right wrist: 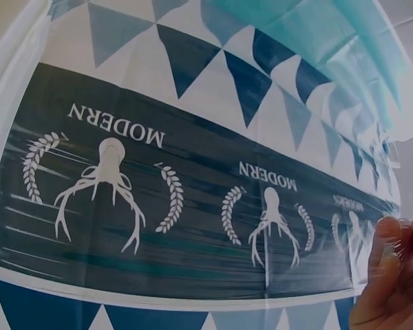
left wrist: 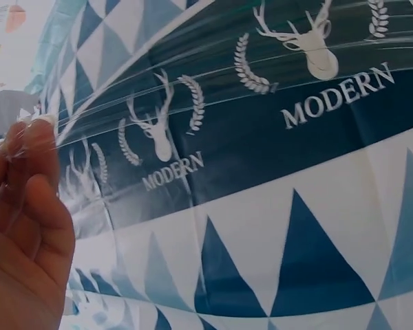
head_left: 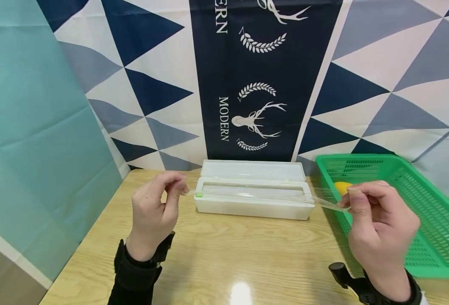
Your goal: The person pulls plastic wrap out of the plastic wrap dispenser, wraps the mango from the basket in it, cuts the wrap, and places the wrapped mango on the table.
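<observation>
A clear sheet of plastic wrap [head_left: 255,195] is stretched between my two hands, in front of and over a white wrap dispenser box [head_left: 252,209] with its lid standing up at the back. My left hand [head_left: 153,207] pinches one corner between thumb and fingertips, left of the box. On the right, my right hand [head_left: 380,228] pinches the other corner, where the film bunches into a narrow strip. In the left wrist view the film [left wrist: 213,75] runs taut from the fingertips. Creases of film also show in the right wrist view, leading toward my right hand [right wrist: 392,275].
A green plastic basket [head_left: 419,271] stands at the right of the wooden table [head_left: 224,254], partly behind my right hand. Inside it lies a yellow round object [head_left: 341,187]. A patterned cloth [head_left: 163,84] hangs behind the table, and a teal panel [head_left: 37,127] covers the left side.
</observation>
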Tool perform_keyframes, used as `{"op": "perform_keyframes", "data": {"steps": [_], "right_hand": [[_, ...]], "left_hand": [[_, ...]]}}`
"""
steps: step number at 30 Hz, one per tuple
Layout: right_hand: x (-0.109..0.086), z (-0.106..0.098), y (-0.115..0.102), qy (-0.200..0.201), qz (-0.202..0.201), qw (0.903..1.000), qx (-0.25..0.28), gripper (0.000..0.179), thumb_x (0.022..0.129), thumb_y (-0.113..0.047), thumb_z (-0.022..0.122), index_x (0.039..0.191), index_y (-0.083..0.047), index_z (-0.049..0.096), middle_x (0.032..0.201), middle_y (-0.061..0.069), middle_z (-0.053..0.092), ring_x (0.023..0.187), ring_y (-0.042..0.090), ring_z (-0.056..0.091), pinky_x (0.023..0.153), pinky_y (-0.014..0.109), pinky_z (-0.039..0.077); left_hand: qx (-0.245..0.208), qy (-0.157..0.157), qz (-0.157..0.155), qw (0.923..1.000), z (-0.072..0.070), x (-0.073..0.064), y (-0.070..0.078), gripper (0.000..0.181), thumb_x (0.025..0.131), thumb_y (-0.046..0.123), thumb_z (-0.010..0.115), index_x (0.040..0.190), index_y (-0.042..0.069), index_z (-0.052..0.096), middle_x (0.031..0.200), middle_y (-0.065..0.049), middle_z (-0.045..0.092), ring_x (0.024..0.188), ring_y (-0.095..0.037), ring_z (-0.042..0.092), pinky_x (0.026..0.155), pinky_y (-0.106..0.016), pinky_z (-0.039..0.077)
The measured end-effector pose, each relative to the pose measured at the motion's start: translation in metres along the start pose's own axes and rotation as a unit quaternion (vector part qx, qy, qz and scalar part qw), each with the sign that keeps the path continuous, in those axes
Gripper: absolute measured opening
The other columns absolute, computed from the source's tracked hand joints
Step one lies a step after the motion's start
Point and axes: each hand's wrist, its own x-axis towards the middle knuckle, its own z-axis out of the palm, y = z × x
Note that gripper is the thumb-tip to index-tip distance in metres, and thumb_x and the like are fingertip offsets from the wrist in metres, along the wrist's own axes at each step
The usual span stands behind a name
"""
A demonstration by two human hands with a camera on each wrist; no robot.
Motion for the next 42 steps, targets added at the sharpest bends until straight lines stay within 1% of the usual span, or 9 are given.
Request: {"op": "perform_keyframes", "data": {"steps": [11, 17, 19, 22, 25, 30, 33, 36, 42], "right_hand": [[-0.005, -0.018, -0.005, -0.088, 0.026, 0.9918, 0.089, 0.015, 0.094, 0.011, 0.058, 0.083, 0.022, 0.056, 0.080, 0.009, 0.063, 0.072, 0.009, 0.061, 0.070, 0.013, 0.050], [-0.015, -0.027, -0.011, -0.128, 0.051, 0.9854, 0.100, 0.013, 0.094, 0.012, 0.056, 0.084, 0.020, 0.056, 0.081, 0.008, 0.063, 0.074, 0.010, 0.059, 0.069, 0.012, 0.049], [-0.019, -0.028, -0.011, -0.130, 0.056, 0.9820, 0.125, 0.011, 0.094, 0.014, 0.055, 0.085, 0.021, 0.056, 0.081, 0.009, 0.063, 0.074, 0.011, 0.058, 0.068, 0.013, 0.049], [-0.026, -0.034, -0.013, -0.141, 0.070, 0.9804, 0.118, 0.008, 0.093, 0.017, 0.054, 0.086, 0.021, 0.056, 0.082, 0.010, 0.062, 0.075, 0.012, 0.057, 0.064, 0.014, 0.048], [-0.034, -0.041, -0.019, -0.158, 0.102, 0.9815, 0.035, 0.008, 0.091, 0.021, 0.052, 0.089, 0.017, 0.058, 0.083, 0.007, 0.061, 0.072, 0.011, 0.056, 0.061, 0.015, 0.048], [-0.045, -0.047, -0.028, -0.209, 0.141, 0.9650, -0.072, 0.025, 0.086, 0.027, 0.051, 0.091, 0.006, 0.062, 0.082, 0.002, 0.060, 0.068, 0.008, 0.056, 0.056, 0.017, 0.048], [-0.051, -0.053, -0.027, -0.256, 0.134, 0.9549, -0.069, 0.034, 0.083, 0.030, 0.052, 0.092, -0.001, 0.062, 0.083, 0.000, 0.059, 0.071, 0.008, 0.054, 0.056, 0.019, 0.046], [-0.058, -0.060, -0.022, -0.315, 0.118, 0.9398, -0.062, 0.042, 0.080, 0.031, 0.055, 0.094, -0.008, 0.061, 0.085, -0.005, 0.058, 0.071, 0.004, 0.053, 0.055, 0.018, 0.044], [-0.071, -0.073, -0.003, -0.409, 0.098, 0.9058, 0.050, 0.041, 0.079, 0.027, 0.059, 0.097, -0.011, 0.059, 0.086, -0.007, 0.056, 0.072, 0.003, 0.055, 0.054, 0.016, 0.043]], "left_hand": [[-0.088, -0.059, -0.048, 0.9932, -0.013, -0.007, 0.006, 0.025, 0.103, 0.024, 0.056, 0.098, 0.001, 0.065, 0.077, 0.001, 0.063, 0.061, -0.008, 0.058, 0.059, -0.018, 0.048], [-0.126, -0.109, -0.066, 0.9839, -0.023, -0.016, 0.007, 0.017, 0.102, 0.019, 0.058, 0.098, 0.005, 0.065, 0.077, 0.004, 0.062, 0.065, -0.004, 0.057, 0.060, -0.017, 0.047], [-0.152, -0.133, -0.077, 0.9763, -0.026, -0.019, 0.006, 0.007, 0.101, 0.011, 0.060, 0.099, 0.007, 0.064, 0.077, 0.005, 0.062, 0.066, -0.005, 0.057, 0.061, -0.018, 0.048], [-0.203, -0.182, -0.102, 0.9568, -0.031, -0.023, 0.006, 0.016, 0.096, -0.005, 0.061, 0.100, 0.011, 0.063, 0.079, 0.006, 0.062, 0.069, -0.006, 0.058, 0.062, -0.021, 0.049], [-0.239, -0.229, -0.126, 0.9353, -0.035, -0.027, 0.006, 0.028, 0.093, -0.012, 0.059, 0.100, 0.015, 0.063, 0.079, 0.007, 0.062, 0.071, -0.006, 0.059, 0.062, -0.023, 0.050], [-0.275, -0.285, -0.127, 0.9095, -0.039, -0.032, 0.003, 0.030, 0.094, -0.011, 0.058, 0.102, 0.017, 0.063, 0.080, 0.008, 0.062, 0.071, -0.005, 0.059, 0.063, -0.021, 0.049], [-0.304, -0.329, -0.124, 0.8852, -0.040, -0.036, 0.001, 0.029, 0.096, -0.009, 0.057, 0.104, 0.018, 0.063, 0.081, 0.008, 0.063, 0.073, -0.004, 0.060, 0.064, -0.021, 0.051], [-0.332, -0.380, -0.126, 0.8542, -0.040, -0.041, -0.001, 0.027, 0.097, -0.007, 0.057, 0.105, 0.018, 0.063, 0.081, 0.007, 0.065, 0.074, -0.004, 0.062, 0.064, -0.021, 0.052], [-0.342, -0.476, -0.118, 0.8014, -0.037, -0.053, -0.004, 0.016, 0.102, 0.005, 0.055, 0.101, 0.018, 0.064, 0.082, 0.007, 0.068, 0.075, 0.002, 0.063, 0.064, -0.018, 0.051]]}}
